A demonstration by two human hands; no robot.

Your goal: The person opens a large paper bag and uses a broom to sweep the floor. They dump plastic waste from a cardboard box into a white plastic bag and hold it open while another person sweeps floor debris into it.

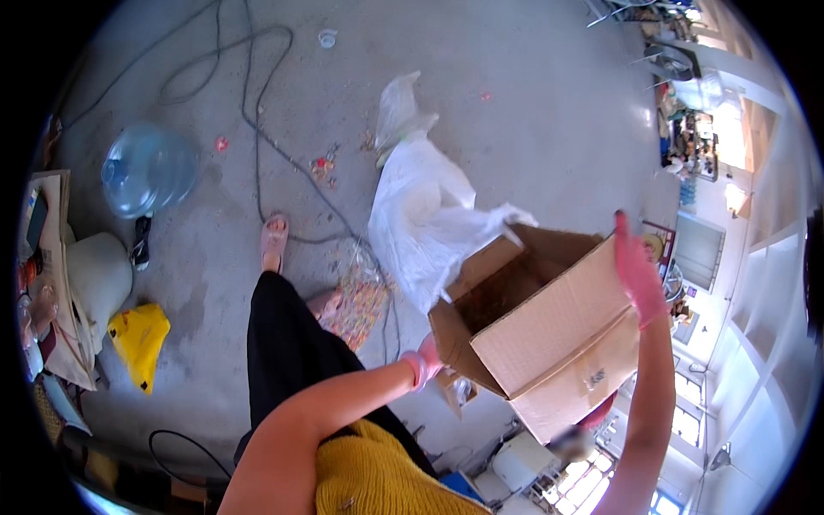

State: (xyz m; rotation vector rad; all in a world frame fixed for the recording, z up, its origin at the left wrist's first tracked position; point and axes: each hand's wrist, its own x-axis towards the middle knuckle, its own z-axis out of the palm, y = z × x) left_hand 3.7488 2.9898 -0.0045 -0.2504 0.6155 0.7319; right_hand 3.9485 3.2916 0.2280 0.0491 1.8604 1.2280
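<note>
A large cardboard box (562, 335) is tilted in front of me, its open mouth facing left and away. My left hand (429, 354), in a pink glove, grips the lower left side by a flap; the box partly hides its fingers. With a pink glove on it too, my right hand (639, 275) clasps the raised edge at the upper right. A white plastic bag (421, 206) spreads from the mouth of the box to the left. Its end touches the far flap, and I cannot tell how much lies inside. Brown shadow fills the box's interior.
A dark cable (257, 112) winds over the grey floor. To the left are a clear blue water jug (150, 172), a yellow bag (140, 343) and a white container (99, 279). A patterned bag (356, 305) lies by my feet. Cluttered shelves (691, 142) line the right.
</note>
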